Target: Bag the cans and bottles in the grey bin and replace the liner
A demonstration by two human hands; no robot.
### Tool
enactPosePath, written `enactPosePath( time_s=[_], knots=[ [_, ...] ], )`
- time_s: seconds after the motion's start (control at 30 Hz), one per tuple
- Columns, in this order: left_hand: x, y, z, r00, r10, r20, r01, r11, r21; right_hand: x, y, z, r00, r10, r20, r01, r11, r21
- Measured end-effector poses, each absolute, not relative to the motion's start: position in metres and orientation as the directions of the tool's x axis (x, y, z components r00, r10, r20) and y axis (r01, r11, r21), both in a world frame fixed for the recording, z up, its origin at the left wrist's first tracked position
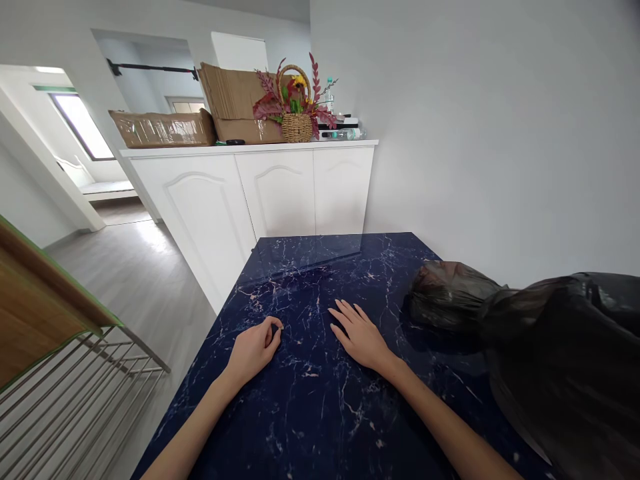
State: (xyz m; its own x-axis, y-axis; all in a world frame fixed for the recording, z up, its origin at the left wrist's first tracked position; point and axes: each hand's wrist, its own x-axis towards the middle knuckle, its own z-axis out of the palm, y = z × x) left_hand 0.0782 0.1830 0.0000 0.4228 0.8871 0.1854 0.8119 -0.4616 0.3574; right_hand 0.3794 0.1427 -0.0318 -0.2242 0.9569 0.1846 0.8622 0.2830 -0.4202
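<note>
My left hand (254, 348) rests on its side on the dark blue marbled table (310, 413). Its fingers are curled in towards the thumb, and I see nothing between them. To the right, my right hand (361, 339) lies palm down and flat on the same surface, fingers stretched out and slightly apart. It holds nothing. The nearest object to it is a knotted black plastic bag (450, 297), which lies on the table's right side, apart from the hand. What is inside the bag is hidden.
A white cabinet (280, 180) stands beyond the table, bearing cardboard boxes (165, 129), a wicker flower basket (297, 127) and plastic bottles (347, 134). At the left is a metal rack (115, 373) with a brown board-like panel (45, 300). A wall (490, 133) runs along the right.
</note>
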Motion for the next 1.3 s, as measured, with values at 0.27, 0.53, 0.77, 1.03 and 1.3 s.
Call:
enactPosePath(
  time_s=[0.27,0.53,0.77,1.03,1.3],
  knots=[
    [0.078,0.183,0.000,0.418,0.889,0.187,0.812,-0.458,0.361,0.380,0.144,-0.035,-0.225,0.955,0.192,0.866,0.286,-0.409],
    [0.077,0.185,-0.004,0.417,0.891,0.180,0.813,-0.455,0.365,0.380,0.145,-0.037,-0.223,0.955,0.194,0.871,0.285,-0.401],
    [0.078,0.187,-0.005,0.422,0.891,0.170,0.809,-0.454,0.373,0.382,0.147,-0.042,-0.217,0.953,0.211,0.868,0.287,-0.405],
    [0.077,0.187,-0.005,0.417,0.891,0.182,0.802,-0.455,0.387,0.381,0.146,-0.043,-0.210,0.949,0.236,0.865,0.293,-0.408],
    [0.075,0.188,-0.008,0.417,0.888,0.193,0.791,-0.459,0.404,0.380,0.147,-0.046,-0.211,0.947,0.244,0.867,0.297,-0.401]
  ],
)
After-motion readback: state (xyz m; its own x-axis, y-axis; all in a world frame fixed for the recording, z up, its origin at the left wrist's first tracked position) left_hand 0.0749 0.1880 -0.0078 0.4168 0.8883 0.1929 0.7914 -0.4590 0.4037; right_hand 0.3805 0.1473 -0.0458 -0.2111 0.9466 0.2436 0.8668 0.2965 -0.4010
